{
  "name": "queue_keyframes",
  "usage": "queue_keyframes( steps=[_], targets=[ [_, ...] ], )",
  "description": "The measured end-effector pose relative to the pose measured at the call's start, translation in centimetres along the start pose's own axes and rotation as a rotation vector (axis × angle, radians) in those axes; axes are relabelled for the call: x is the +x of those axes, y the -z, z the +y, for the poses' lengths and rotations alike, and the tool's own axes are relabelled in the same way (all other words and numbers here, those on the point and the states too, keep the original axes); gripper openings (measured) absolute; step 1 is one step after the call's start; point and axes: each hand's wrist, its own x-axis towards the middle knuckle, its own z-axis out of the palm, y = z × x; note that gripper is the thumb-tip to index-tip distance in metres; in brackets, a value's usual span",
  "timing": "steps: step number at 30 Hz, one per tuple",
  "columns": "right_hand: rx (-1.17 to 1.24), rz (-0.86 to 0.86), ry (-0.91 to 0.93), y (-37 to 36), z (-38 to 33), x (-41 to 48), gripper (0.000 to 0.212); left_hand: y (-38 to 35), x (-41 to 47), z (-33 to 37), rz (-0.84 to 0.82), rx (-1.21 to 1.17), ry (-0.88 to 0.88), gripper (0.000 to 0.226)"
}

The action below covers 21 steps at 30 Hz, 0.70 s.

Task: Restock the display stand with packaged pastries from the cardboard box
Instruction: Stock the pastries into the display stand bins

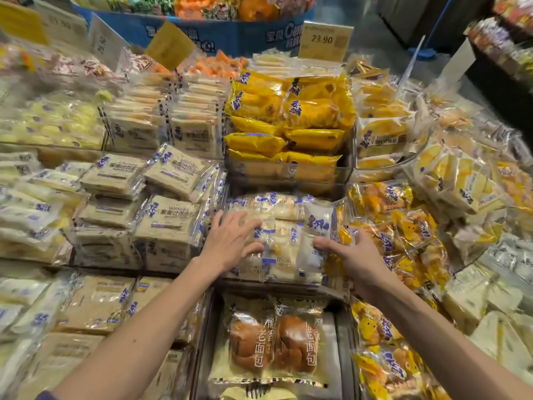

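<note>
We see a white pastry packet [315,226] with blue lettering standing on end at the right side of the middle compartment of the display stand [288,172]. The right hand [350,255] holds it, with its fingers [323,243] curled round the packet's lower half, the thumb across the front and the others at its right edge. The packet touches the pale packets [284,215] that fill the same compartment and lie flat in rows. The left hand [230,241] rests on those packets at the compartment's left side, its fingers spread and nearly straight, gripping nothing. Both bare forearms reach in from the bottom corners. In the compartment just below, nearest to us, two brown bun packets [274,342] lie side by side with their print facing up. In the compartment just above, behind a clear wall, yellow packets [288,111] are piled high. To the left, sliced bread packets [161,220] are stacked in several piles, a few of them tilted. To the right, orange-yellow packets [389,215] lie in a loose heap just beside the held packet. At the back, a price card [325,40] reading 23.90 stands upright above the yellow packets, and beyond it we see a blue display [202,33] holding more goods.
</note>
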Motion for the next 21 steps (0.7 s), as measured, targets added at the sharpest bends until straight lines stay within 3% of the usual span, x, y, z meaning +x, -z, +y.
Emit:
queue_keyframes(
  steps=[5,11,13,17,19,21],
  targets=[
    [-0.036,-0.018,-0.001,-0.6,-0.1,-0.2,0.048,-0.1,-0.4,-0.2,0.119,0.174,-0.036,0.057],
    [-0.023,-0.039,0.01,-1.1,-0.2,-0.8,0.052,2.3,-0.8,0.6,-0.108,0.1,0.027,0.062],
    [-0.021,-0.047,0.009,-1.4,-0.2,-1.3,0.069,4.0,-1.3,1.8,-0.139,-0.161,0.093,0.065],
    [-0.004,-0.086,0.029,-1.7,0.2,-2.4,0.068,8.5,-3.3,5.9,-0.099,-1.128,0.204,0.081],
    [-0.007,-0.119,0.045,-1.9,0.5,-3.1,0.076,10.0,-4.3,7.5,-0.17,-1.318,0.21,0.075],
    [-0.007,-0.159,0.061,-2.0,0.7,-4.0,0.08,10.6,-5.3,8.5,-0.182,-1.323,0.21,0.063]
  ],
)
